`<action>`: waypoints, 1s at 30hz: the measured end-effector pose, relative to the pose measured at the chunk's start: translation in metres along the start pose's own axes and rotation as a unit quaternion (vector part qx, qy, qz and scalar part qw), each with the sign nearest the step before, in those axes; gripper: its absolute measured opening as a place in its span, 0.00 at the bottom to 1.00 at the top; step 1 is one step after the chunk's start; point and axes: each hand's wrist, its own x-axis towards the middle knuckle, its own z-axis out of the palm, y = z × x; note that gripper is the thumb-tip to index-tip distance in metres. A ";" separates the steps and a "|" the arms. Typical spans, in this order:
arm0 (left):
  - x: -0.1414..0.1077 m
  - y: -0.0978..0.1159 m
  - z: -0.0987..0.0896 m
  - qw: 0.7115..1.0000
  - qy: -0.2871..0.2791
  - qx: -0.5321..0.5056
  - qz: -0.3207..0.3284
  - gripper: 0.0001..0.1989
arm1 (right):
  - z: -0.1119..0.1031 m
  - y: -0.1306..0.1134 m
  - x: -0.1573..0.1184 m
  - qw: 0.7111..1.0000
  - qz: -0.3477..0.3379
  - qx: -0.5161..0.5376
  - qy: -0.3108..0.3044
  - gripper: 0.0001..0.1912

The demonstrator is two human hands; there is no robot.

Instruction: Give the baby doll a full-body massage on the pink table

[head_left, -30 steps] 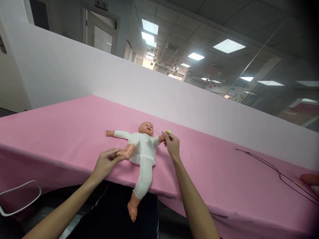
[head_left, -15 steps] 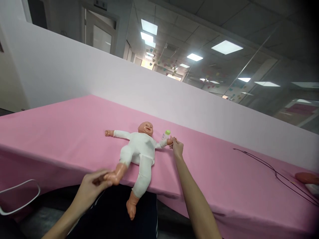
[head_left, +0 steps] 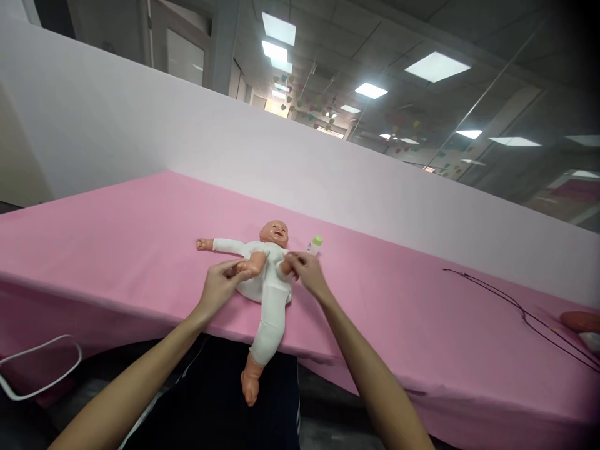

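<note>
A baby doll (head_left: 274, 294) in a white suit lies on its back on the pink cloth (head_left: 140, 231), its head toward the wall. My left hand (head_left: 220, 284) is closed on the doll's bare foot, with that leg folded up over the belly. The doll's hand on the right side is gripped by my right hand (head_left: 304, 272), its arm bent in across the chest. The other leg hangs over the table's front edge, and the other arm stretches out to the left. Just beyond my right hand lies a small bottle (head_left: 315, 245) with a green cap.
Thin dark cords (head_left: 515, 306) run along the right part of the pink cloth, near a reddish-brown object (head_left: 580, 321) at the right edge. A white curved frame (head_left: 44, 345) stands at the lower left. A low white wall (head_left: 234, 156) borders the far side.
My left hand has moved up with the doll's foot, bending that leg onto the belly. My right hand has brought the doll's hand inward from its outstretched position to the chest.
</note>
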 end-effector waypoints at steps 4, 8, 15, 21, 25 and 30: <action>0.005 -0.009 0.010 1.000 -0.010 -0.017 -0.009 0.18 | 0.014 0.004 -0.009 0.999 -0.019 -0.032 -0.015 0.21; -0.067 -0.004 -0.023 0.998 -0.019 0.060 -0.004 0.13 | -0.031 0.035 0.009 0.987 0.095 0.069 0.110 0.24; -0.171 -0.024 -0.056 0.991 -0.064 0.087 -0.073 0.12 | -0.067 0.097 -0.001 0.914 0.262 0.116 0.287 0.24; -0.107 -0.003 -0.036 0.996 -0.053 0.069 -0.016 0.10 | -0.057 0.051 0.008 0.950 0.158 0.134 0.234 0.22; -0.027 0.004 -0.005 0.999 0.018 0.046 0.021 0.14 | -0.020 0.012 0.001 0.992 0.073 0.083 0.058 0.26; 0.010 -0.003 0.017 0.999 -0.017 -0.040 -0.019 0.16 | 0.013 0.014 -0.016 0.995 0.082 0.047 0.012 0.30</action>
